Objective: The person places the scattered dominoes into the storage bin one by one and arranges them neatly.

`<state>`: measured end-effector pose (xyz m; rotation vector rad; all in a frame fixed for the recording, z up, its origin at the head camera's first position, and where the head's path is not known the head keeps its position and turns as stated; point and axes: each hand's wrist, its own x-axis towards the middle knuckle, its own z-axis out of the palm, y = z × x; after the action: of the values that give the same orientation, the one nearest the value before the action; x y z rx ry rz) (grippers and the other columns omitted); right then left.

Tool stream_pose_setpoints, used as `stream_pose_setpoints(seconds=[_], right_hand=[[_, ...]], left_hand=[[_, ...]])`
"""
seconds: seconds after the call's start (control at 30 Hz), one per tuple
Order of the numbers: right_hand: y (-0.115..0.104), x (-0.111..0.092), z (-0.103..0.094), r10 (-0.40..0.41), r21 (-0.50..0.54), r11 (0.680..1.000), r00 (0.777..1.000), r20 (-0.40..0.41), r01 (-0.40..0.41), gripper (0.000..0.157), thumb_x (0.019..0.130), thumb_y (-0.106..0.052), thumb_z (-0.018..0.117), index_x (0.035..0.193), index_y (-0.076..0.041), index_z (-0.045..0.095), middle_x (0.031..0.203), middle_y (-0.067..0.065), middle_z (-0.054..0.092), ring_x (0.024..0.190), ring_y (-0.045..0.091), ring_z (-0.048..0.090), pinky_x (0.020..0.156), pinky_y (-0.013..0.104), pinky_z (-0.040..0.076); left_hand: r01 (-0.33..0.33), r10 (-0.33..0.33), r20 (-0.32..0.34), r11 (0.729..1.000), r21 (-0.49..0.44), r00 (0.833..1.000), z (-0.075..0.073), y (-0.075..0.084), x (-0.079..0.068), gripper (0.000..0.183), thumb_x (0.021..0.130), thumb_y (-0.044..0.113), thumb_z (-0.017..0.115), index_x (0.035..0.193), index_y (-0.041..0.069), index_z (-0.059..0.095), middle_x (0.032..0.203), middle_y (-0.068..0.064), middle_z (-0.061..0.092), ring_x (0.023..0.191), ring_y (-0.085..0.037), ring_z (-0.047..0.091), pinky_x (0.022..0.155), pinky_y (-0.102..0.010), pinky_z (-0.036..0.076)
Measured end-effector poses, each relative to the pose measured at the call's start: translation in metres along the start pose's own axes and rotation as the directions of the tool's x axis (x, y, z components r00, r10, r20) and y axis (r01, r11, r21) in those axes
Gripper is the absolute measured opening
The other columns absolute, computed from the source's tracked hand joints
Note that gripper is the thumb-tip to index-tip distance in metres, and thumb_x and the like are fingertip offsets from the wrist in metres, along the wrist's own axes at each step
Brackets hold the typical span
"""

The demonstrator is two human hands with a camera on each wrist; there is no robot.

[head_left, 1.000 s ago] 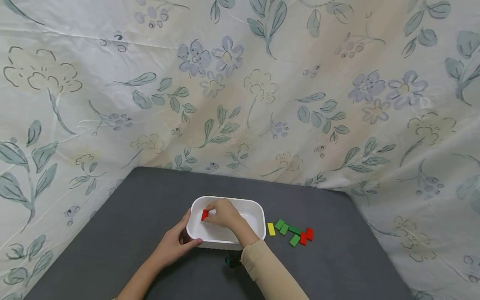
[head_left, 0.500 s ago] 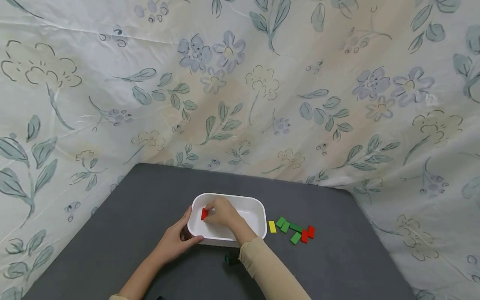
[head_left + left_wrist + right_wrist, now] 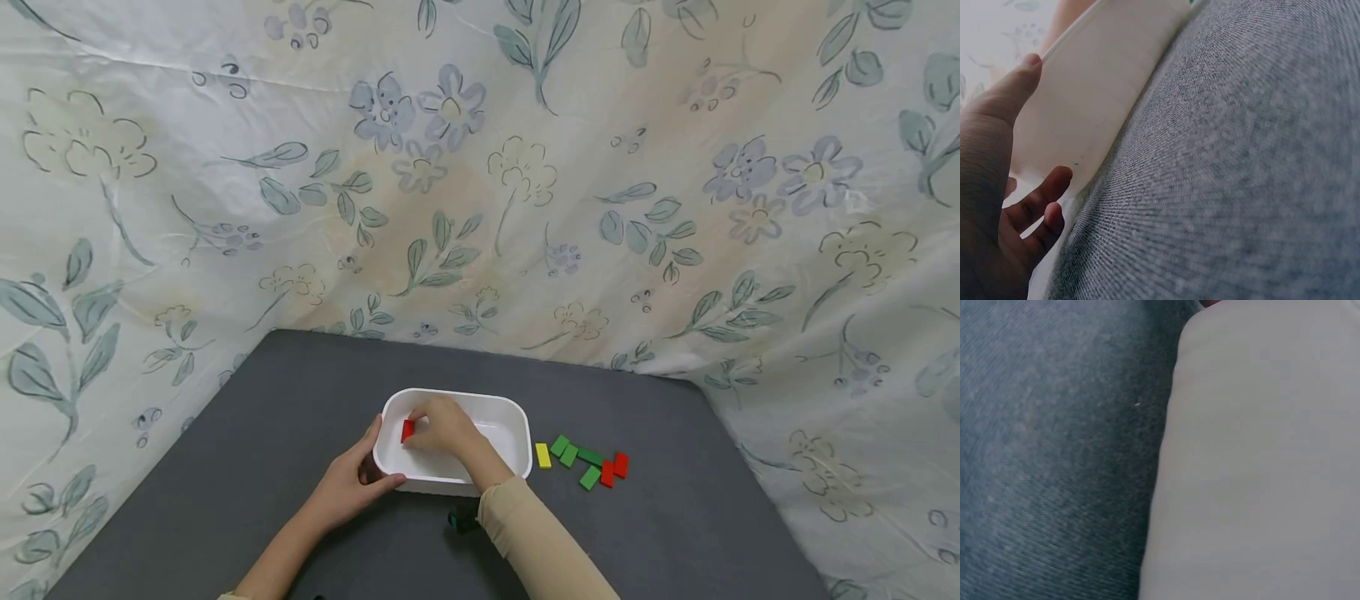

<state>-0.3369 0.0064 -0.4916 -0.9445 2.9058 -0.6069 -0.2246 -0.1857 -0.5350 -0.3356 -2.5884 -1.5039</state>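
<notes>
A person's bare hands work at a white plastic tray [image 3: 513,425] with rounded corners, standing on a table [image 3: 660,517] covered in dark grey cloth. Inside the tray, close to its left end, the right hand [image 3: 446,429] pinches a small red rectangular block [image 3: 407,431] between thumb and fingers. Whether this block touches the tray floor cannot be told. The right forearm crosses the tray's near long side, its beige sleeve [image 3: 540,533] reaching in from the table's near edge.

The left hand [image 3: 348,483] grasps the tray at its near left corner, thumb on the near rim and fingers around the left end. The pinched block lies between the two hands, just inside the tray wall from the left one.

Past the tray's right end, toward the table's right edge and well apart from the left hand, more flat blocks lie loose: one yellow block [image 3: 543,456] just beside the tray, then a cluster of four green blocks [image 3: 590,477] and two red blocks [image 3: 620,465]. A floral curtain [image 3: 480,208] hangs behind the table's far edge.
</notes>
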Motion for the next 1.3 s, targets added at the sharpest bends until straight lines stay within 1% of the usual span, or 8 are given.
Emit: stream_pose_setpoints(seconds=[0.23,0.4,0.53,0.7,0.83,1.0,1.17,1.3], right_hand=[[-0.003,-0.010,-0.010,0.045,0.050,0.998,0.999,0.007,-0.046,0.044,0.087,-0.034,0.089,0.125,-0.012,0.079,0.128,0.001,0.076,0.122,0.021,0.068,0.108,0.039,0.051],[0.003,-0.027,-0.018,0.039,0.098,0.994,0.999,-0.024,-0.037,0.043,0.089,-0.033,0.086,0.125,-0.010,0.079,0.121,0.002,0.078,0.116,0.022,0.070,0.101,0.040,0.055],[0.014,-0.045,-0.024,0.055,0.125,0.991,0.997,-0.053,-0.048,0.043,0.090,-0.034,0.085,0.125,-0.011,0.079,0.119,0.002,0.079,0.114,0.023,0.070,0.099,0.043,0.056],[0.031,-0.069,-0.033,0.041,0.115,0.993,0.991,-0.124,-0.026,0.043,0.090,-0.035,0.085,0.125,-0.010,0.079,0.117,0.003,0.079,0.091,0.020,0.067,0.080,0.034,0.056],[0.042,-0.091,-0.040,0.006,0.107,0.994,0.977,-0.214,0.017,0.044,0.089,-0.033,0.087,0.124,-0.008,0.079,0.116,0.005,0.079,0.071,0.010,0.051,0.064,0.026,0.045],[0.053,-0.114,-0.048,-0.009,0.131,0.990,0.954,-0.299,0.050,0.043,0.088,-0.029,0.089,0.123,-0.005,0.079,0.104,0.007,0.078,0.062,0.005,0.039,0.057,0.024,0.036],[0.060,-0.134,-0.052,0.029,0.163,0.986,0.943,-0.332,0.027,0.044,0.087,-0.026,0.090,0.124,-0.005,0.079,0.092,0.008,0.074,0.064,0.006,0.040,0.058,0.023,0.035],[0.067,-0.150,-0.052,0.053,0.170,0.985,0.922,-0.383,0.014,0.044,0.084,-0.023,0.092,0.123,-0.006,0.079,0.104,0.008,0.077,0.066,0.008,0.047,0.059,0.023,0.039]], left_hand=[[0.005,-0.005,0.002,1.000,0.007,1.000,0.003,-0.001,-0.002,0.108,0.085,0.031,0.092,0.168,0.008,0.027,0.153,-0.015,0.054,0.077,-0.010,0.055,0.066,-0.022,0.049],[0.006,-0.006,0.004,1.000,0.018,1.000,0.005,0.000,-0.003,0.108,0.085,0.034,0.091,0.168,0.008,0.028,0.144,-0.015,0.059,0.077,-0.009,0.054,0.065,-0.022,0.048],[0.014,-0.014,0.006,1.000,0.019,1.000,0.007,0.002,-0.004,0.108,0.085,0.035,0.091,0.168,0.009,0.027,0.153,-0.016,0.054,0.077,-0.009,0.054,0.065,-0.022,0.048],[0.034,-0.034,0.001,0.999,0.015,0.999,0.008,0.003,-0.005,0.109,0.085,0.036,0.091,0.169,0.009,0.026,0.154,-0.016,0.053,0.079,-0.010,0.053,0.065,-0.022,0.048],[0.046,-0.046,-0.004,0.999,0.013,0.999,0.009,0.003,-0.006,0.110,0.084,0.035,0.092,0.169,0.010,0.027,0.150,-0.014,0.055,0.079,-0.011,0.054,0.065,-0.022,0.048],[0.043,-0.043,-0.010,0.999,0.019,0.999,0.008,0.003,-0.007,0.110,0.084,0.036,0.092,0.169,0.009,0.026,0.156,-0.014,0.051,0.079,-0.012,0.054,0.065,-0.022,0.047],[0.045,-0.045,-0.010,0.999,0.022,0.999,0.009,0.002,-0.008,0.110,0.084,0.038,0.091,0.169,0.011,0.026,0.158,-0.013,0.050,0.079,-0.011,0.053,0.064,-0.022,0.047],[0.040,-0.040,-0.014,0.999,0.025,0.999,0.010,0.003,-0.010,0.110,0.085,0.039,0.091,0.169,0.011,0.026,0.161,-0.014,0.048,0.078,-0.011,0.053,0.064,-0.022,0.046]])
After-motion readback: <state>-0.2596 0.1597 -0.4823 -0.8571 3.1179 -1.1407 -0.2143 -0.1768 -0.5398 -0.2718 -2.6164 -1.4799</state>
